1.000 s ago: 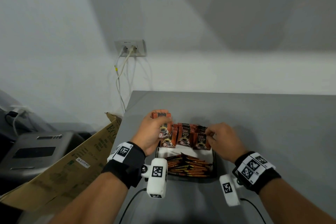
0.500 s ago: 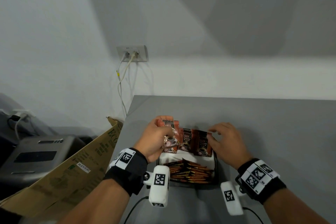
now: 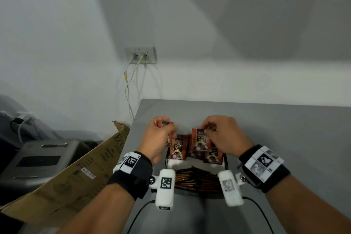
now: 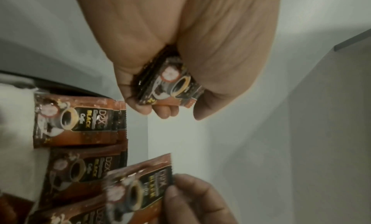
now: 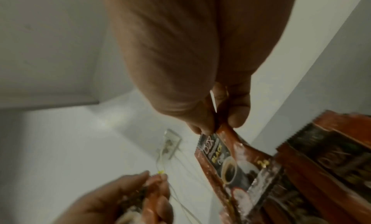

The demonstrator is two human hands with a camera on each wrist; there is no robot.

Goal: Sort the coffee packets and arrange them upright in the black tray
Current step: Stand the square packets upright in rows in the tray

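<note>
A black tray sits on the grey table, with brown coffee packets standing upright along its far side and thin stick packets lying flat in its near part. My left hand grips a small stack of brown packets above the tray's far left corner. My right hand pinches the top edge of one upright packet and holds it above the row in the tray.
The grey table runs to the right and back toward the white wall. A wall socket with cables hangs behind. A cardboard box and a grey machine stand off the table's left edge.
My right hand has taken hold of one packet by its top and raised it out of the row. My left hand has lifted slightly with its stack.
</note>
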